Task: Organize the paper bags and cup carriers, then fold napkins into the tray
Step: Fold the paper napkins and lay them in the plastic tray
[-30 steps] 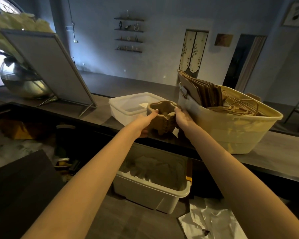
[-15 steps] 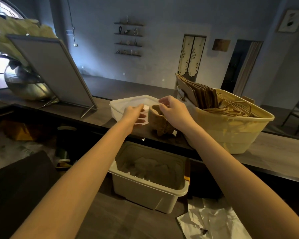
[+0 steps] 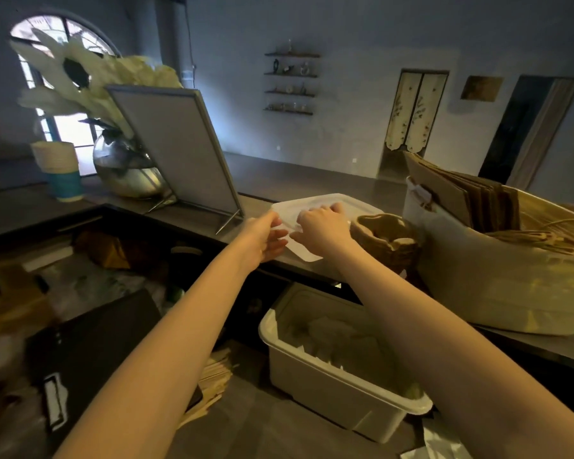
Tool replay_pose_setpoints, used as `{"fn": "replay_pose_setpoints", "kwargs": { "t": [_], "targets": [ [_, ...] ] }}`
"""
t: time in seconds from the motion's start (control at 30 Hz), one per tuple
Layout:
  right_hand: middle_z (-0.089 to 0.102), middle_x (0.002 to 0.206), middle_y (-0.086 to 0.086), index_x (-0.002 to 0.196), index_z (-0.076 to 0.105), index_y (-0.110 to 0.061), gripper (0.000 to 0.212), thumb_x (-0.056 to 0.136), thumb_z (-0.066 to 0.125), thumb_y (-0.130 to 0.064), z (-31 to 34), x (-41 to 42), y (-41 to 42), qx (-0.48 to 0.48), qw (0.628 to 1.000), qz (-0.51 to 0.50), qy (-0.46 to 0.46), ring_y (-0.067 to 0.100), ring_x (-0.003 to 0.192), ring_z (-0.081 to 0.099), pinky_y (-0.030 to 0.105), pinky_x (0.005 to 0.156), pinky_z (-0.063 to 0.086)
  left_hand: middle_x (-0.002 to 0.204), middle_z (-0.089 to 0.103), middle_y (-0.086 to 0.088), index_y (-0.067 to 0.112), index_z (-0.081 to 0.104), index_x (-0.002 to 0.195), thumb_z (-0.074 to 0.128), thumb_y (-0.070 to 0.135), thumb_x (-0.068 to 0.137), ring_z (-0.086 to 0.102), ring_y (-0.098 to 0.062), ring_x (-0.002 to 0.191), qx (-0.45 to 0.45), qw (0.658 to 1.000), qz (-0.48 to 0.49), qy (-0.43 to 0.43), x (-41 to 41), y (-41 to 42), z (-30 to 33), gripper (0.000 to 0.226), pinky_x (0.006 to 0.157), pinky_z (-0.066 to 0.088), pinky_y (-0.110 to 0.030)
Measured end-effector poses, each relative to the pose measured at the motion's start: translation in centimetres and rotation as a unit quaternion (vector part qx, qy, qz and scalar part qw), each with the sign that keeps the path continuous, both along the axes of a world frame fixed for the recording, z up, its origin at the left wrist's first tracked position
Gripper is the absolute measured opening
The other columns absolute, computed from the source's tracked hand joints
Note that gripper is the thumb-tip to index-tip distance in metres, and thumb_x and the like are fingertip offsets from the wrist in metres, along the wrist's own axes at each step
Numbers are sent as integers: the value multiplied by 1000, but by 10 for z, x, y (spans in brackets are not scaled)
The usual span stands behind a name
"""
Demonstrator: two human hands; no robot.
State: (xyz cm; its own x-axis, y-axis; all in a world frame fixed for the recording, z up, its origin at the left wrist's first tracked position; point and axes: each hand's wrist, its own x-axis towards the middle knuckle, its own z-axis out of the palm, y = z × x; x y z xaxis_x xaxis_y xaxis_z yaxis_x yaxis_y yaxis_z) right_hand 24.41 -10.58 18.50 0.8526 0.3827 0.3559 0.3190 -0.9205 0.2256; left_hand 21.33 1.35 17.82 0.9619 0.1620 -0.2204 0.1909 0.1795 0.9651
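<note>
A white plastic tray (image 3: 348,203) sits on the dark counter, its near corner sticking out over the counter's edge. My left hand (image 3: 265,238) grips the tray's left edge, thumb on top and fingers below. My right hand (image 3: 323,226) holds the near rim with its fingers curled over into the tray. A stack of brown pulp cup carriers (image 3: 387,240) stands on the counter just right of the tray, free of both hands. Brown paper bags (image 3: 471,197) stand upright in a large cream tub (image 3: 497,286) at the right.
A white bin (image 3: 338,389) with pale napkins inside sits on a lower surface below the counter. A framed sign board (image 3: 176,147) leans on the counter at the left, beside a silver vase (image 3: 126,170) and a cup stack (image 3: 62,170). Clutter fills the lower left shelf.
Both hands let go of the cup carrier stack and moved left onto the white tray. The stack stays beside the tub. My view swung left.
</note>
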Motion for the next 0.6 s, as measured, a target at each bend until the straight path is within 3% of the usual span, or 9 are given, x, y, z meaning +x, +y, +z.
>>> {"fn": "replay_pose_setpoints", "kwargs": {
  "t": [0.1,0.17,0.3,0.37,0.47,0.6],
  "targets": [
    [65,106,6,113,59,-12,31,95,51,-36,-11,4,8,24,1000,5,8,23,100,59,37,96,34,78,59,-3,17,53,82,46,28,95,56,-14,65,-5,1000,-3,5,1,10,-3,18,56,45,-26],
    [65,104,8,115,57,-10,26,94,53,-25,-17,4,10,58,998,4,-1,23,95,62,33,86,44,78,59,-3,16,53,83,46,26,95,55,-14,67,-12,1000,-1,8,1,16,-4,17,60,47,-26],
    [65,101,11,114,59,-9,22,93,54,-14,-23,1,10,109,994,-10,-22,25,91,64,29,69,45,86,60,-6,12,50,104,48,26,95,59,-19,81,-22,999,-13,20,-3,20,-8,17,70,50,-31],
    [65,101,11,115,59,-10,23,94,54,-16,-23,-2,10,141,990,-3,-29,25,91,64,31,71,49,95,60,-9,11,48,117,49,28,94,58,-22,94,-23,999,-20,24,-4,20,-8,28,78,51,-35],
    [67,99,8,115,58,-15,25,92,58,-25,-17,-9,8,155,986,24,-62,25,88,65,32,70,52,114,55,-16,11,41,130,55,34,92,60,-26,93,-42,999,-22,12,-8,16,-2,47,75,53,-38],
    [69,103,9,125,53,-20,32,95,53,-28,-2,-31,2,133,984,64,-97,29,96,64,39,79,53,105,55,-16,15,44,122,58,47,87,61,-30,93,-62,997,-45,-13,-21,7,11,49,78,56,-42]
  ]
}}
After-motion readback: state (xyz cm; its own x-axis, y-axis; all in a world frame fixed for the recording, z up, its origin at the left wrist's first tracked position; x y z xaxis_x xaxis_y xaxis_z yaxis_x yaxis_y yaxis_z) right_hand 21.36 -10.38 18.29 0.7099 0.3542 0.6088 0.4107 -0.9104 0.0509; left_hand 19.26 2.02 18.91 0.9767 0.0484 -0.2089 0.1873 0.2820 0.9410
